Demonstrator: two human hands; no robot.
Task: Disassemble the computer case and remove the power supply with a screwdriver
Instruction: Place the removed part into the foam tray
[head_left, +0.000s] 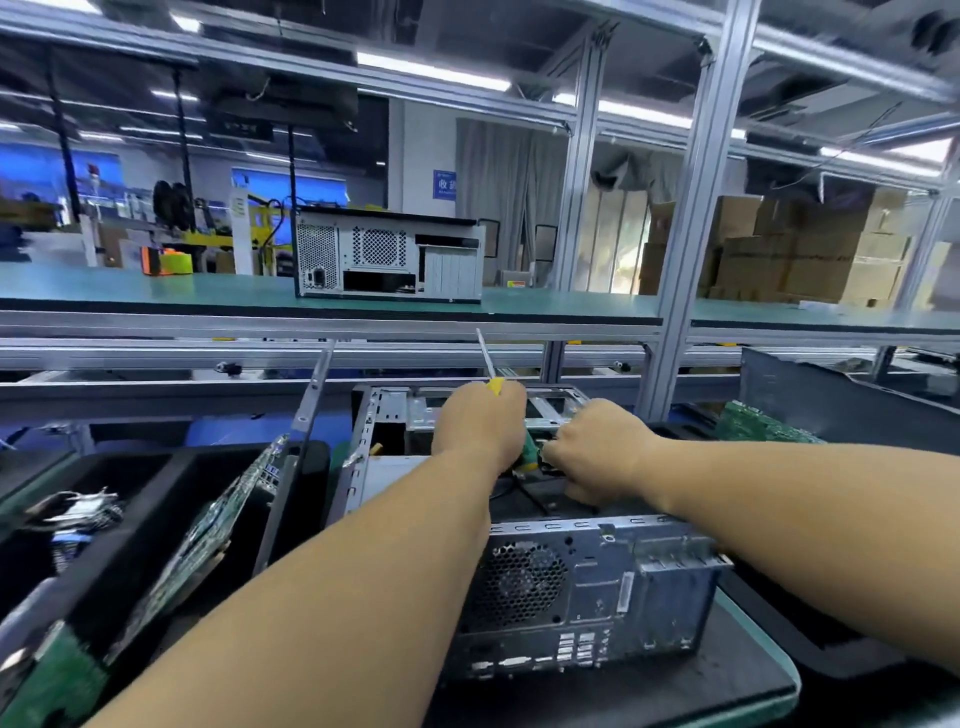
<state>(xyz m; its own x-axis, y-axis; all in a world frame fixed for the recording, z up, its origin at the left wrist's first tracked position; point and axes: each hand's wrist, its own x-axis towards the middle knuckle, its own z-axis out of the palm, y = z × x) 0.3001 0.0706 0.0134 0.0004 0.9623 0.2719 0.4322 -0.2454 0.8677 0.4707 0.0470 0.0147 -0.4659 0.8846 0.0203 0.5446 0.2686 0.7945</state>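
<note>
While the open grey steel computer case (576, 587) is lying on the dark tabletop (675, 691), perforated fan grille facing near, both hands are reaching inside: the left hand (480, 431) is gripping a yellow-handled screwdriver (491, 371), the right hand (602, 449) is curling onto something hidden. Beyond, another case (389, 254) is sitting on a green shelf (156, 291).

An opened computer case (566, 587) is seen on a green-edged mat (748, 691), both hands reaching inside, a yellow-handled screwdriver (491, 371) gripped shaft-up in the left hand (480, 431) and the right hand (597, 449) curled over internal parts, circuit boards (208, 530) stacked in a black tray (145, 467) at left.
</note>
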